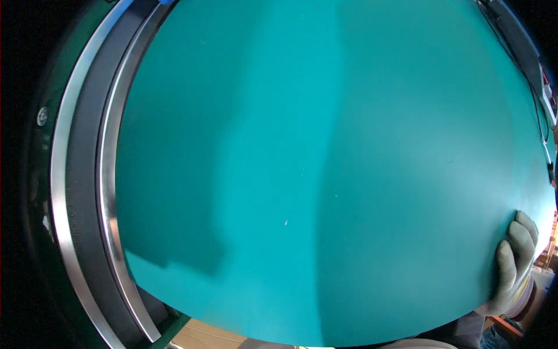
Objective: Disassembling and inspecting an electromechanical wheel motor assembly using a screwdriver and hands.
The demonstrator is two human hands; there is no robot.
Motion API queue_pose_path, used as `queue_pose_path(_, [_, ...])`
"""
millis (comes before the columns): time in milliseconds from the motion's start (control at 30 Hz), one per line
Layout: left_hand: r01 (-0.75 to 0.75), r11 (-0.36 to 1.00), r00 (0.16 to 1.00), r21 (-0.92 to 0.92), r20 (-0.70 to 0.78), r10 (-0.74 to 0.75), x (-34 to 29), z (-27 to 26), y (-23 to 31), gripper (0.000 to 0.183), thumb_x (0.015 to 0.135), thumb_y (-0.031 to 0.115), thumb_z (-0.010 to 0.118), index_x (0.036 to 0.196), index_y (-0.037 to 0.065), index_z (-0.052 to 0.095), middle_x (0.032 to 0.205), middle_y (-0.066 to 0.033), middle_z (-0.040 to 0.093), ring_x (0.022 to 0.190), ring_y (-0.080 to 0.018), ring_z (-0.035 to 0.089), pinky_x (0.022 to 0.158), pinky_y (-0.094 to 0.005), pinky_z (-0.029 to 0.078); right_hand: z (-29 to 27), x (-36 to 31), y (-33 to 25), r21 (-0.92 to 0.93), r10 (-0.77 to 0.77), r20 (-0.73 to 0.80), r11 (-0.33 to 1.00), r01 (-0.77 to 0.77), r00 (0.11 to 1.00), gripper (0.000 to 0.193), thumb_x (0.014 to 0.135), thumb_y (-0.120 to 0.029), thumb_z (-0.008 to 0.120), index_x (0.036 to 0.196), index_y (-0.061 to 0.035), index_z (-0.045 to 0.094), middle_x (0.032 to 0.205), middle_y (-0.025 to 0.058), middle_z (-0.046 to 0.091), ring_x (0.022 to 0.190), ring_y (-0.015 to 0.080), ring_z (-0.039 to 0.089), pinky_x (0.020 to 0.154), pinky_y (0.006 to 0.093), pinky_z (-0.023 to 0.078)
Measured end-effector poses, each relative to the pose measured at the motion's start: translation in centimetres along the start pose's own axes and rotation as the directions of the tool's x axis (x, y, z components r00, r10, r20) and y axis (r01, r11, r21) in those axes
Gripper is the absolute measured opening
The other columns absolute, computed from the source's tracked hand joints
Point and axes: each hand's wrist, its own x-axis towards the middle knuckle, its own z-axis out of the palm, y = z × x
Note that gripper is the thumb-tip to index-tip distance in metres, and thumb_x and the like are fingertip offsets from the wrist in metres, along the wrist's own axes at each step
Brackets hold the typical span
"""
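My right hand [516, 259], in a pale grey work glove, rests at the lower right on the edge of a teal-green tabletop [279, 151]. Its fingers lie stretched out over the surface, slightly apart, and nothing shows in them. The cuff of the glove is striped, and the wrist runs off into the dark lower right corner. My left hand is out of the picture. A few tiny pale specks [285, 223] dot the teal top.
Along the left side runs a dark strip [87, 145] between two shiny metal rails [106, 174]. Black cables [532, 87] hang over the far right edge beside a dark elongated device [516, 41]. Brown cardboard [206, 337] shows below the near edge.
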Motion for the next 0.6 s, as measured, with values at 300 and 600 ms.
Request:
queue_pose_path(300, [0.426,0.825,0.902,-0.371,0.238,-0.360,-6.2,1.6,-1.2,0.033,0.102,0.041,0.060,0.085,0.013,0.064,0.073,-0.0040,0.059,0.059,-0.0140,0.056,0.050,-0.0340,0.042,-1.6,1.2,-0.8,0.001,0.061,-0.012,0.998,-0.061,0.998,0.076,0.075,-0.031,0.078,0.140,-0.0014,0.052,0.129,0.0295,0.055,0.118,0.0503,0.060,0.091,0.0646,0.050])
queue_pose_path(600, [0.734,0.419,0.667,-0.535,0.451,-0.594,-12.0,-2.6,-0.7,0.037,0.103,0.043,0.059,0.081,0.013,0.062,0.067,-0.0013,0.056,0.052,-0.0122,0.052,0.046,-0.0319,0.039,-2.1,3.1,-0.1,0.139,0.057,0.042,0.988,-0.063,0.997,0.077,0.066,-0.042,0.079,0.131,-0.0044,0.059,0.124,0.0237,0.055,0.114,0.0460,0.060,0.087,0.0568,0.048])
